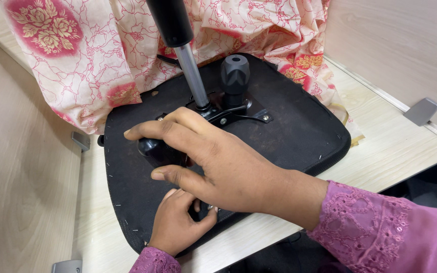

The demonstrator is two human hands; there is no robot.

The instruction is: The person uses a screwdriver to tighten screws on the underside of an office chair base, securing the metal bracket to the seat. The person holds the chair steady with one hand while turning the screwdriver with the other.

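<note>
Upturned black chair seat (299,131) lying flat on light wood desk (400,146), underside up. Metal mech plate (228,114) bolted at seat centre w/ silver gas-lift column (193,76) rising toward cam, black sleeve on top. Black tension knob (235,73) upright just beside column. R hand (213,162) spread over mech, fingers curled round black lever knob (150,146) at plate's L side, gripping it. L hand (178,222) below R, near seat's front edge, fingers loosely closed on small dark part; can't tell what. Purple lace sleeves (380,227) on both arms. Pink floral cloth (77,55) draped behind seat, touching its far edge. Grey bracket (422,110) on desk at R, well apart.
</note>
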